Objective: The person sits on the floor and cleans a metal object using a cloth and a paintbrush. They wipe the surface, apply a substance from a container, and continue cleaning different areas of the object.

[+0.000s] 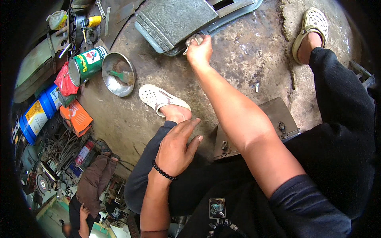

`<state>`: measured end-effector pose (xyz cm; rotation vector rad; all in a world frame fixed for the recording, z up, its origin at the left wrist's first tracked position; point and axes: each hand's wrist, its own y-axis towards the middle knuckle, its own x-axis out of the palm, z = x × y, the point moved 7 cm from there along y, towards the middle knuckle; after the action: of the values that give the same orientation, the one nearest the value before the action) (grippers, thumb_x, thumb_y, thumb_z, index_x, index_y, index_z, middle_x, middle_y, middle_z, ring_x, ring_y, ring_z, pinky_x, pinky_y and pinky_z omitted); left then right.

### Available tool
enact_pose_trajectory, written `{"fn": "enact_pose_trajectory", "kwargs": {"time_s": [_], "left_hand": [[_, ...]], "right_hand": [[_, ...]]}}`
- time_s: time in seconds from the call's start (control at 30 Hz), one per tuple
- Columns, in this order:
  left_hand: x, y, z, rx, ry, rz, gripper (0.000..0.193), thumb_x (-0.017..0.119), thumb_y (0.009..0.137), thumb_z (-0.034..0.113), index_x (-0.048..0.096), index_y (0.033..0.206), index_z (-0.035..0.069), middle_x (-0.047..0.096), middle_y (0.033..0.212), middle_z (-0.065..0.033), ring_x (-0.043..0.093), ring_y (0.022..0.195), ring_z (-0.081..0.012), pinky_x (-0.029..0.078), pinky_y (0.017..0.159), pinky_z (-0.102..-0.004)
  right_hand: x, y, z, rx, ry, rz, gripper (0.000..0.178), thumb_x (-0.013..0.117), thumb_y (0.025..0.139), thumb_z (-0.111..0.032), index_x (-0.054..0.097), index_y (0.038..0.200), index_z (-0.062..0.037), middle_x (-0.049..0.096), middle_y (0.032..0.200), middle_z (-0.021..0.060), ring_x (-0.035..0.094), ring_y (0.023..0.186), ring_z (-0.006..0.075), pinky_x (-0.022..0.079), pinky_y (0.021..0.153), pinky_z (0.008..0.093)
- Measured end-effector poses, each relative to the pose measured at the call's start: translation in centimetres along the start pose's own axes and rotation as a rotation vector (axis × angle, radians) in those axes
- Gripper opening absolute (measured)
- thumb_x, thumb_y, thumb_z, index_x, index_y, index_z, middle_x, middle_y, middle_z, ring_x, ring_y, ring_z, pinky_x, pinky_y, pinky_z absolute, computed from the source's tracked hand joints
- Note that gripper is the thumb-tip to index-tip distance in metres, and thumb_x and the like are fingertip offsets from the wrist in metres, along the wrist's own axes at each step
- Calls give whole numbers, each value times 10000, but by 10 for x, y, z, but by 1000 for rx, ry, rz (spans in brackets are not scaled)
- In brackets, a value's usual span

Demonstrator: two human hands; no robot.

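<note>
So, stuff I'd worry about here, going left to right. The metal bowl (122,90) with a green brush (117,74) in it sits near the left shoe (160,97), so a careless foot could knock it over. The left hand (176,146) hangs loose over the left leg, fingers out, holding nothing, so it isn't steadying the grey metal piece (174,23). That's up at the top middle, resting on a blue-grey casing (149,37) on the concrete floor (238,63), and it could shift if pushed hard from one side. The right hand (199,50) has its fingers curled round a pale crumpled thing, maybe a rag (193,40), right by the lower edge of that piece; can't tell if it's pressing. If the edge is rough, I'd guess scraped knuckles or a snagged rag. The metal box (278,111) under the right forearm could get bumped by an elbow.

Counts, same direction: one blue bucket (41,113), one red bag (66,79), one orange box (76,118), one green tin (87,65), one bowl, one brush, two shoes, two bare hands, one grey piece on one casing, one rag-ish thing, one metal box with two latches showing. Junk pile at far left: too jumbled to count.
</note>
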<state>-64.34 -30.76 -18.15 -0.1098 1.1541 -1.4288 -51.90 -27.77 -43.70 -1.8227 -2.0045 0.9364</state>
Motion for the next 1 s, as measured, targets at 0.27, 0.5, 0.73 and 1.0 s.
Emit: {"fn": "enact_pose_trajectory", "kwargs": {"time_s": [0.27, 0.5, 0.73, 1.0], "left_hand": [[1, 2, 6, 7, 5, -15, 396, 656, 852, 65, 566, 1231, -8, 605, 1188, -227, 585, 1102, -388, 466, 943, -410], [-2, 8, 13, 32, 22, -4, 394, 656, 855, 104, 571, 1226, 2, 605, 1182, -214, 577, 1096, -384, 464, 940, -415], [2, 19, 23, 19, 57, -47, 395, 658, 852, 117, 575, 1221, 3, 606, 1177, -213, 572, 1101, -382, 460, 945, -417], [6, 26, 38, 54, 96, -62, 400, 659, 849, 119, 574, 1221, -2, 606, 1172, -227, 572, 1102, -389, 458, 946, -424]], "right_hand": [[8, -14, -4, -44, -124, -190, 299, 618, 858, -94, 526, 1135, -28, 666, 1057, 213, 644, 1029, 355, 492, 894, 426], [-48, 48, -29, -130, 26, 12, 264, 627, 852, -75, 529, 1086, -2, 666, 1020, 231, 655, 991, 367, 500, 872, 428], [-101, 101, -62, -190, 71, 155, 281, 632, 857, -82, 521, 1103, -5, 656, 1036, 187, 652, 987, 292, 499, 879, 388], [-54, 50, -34, -75, 35, 55, 257, 590, 852, -62, 480, 1084, -41, 656, 964, 221, 659, 943, 366, 511, 818, 441]]}}
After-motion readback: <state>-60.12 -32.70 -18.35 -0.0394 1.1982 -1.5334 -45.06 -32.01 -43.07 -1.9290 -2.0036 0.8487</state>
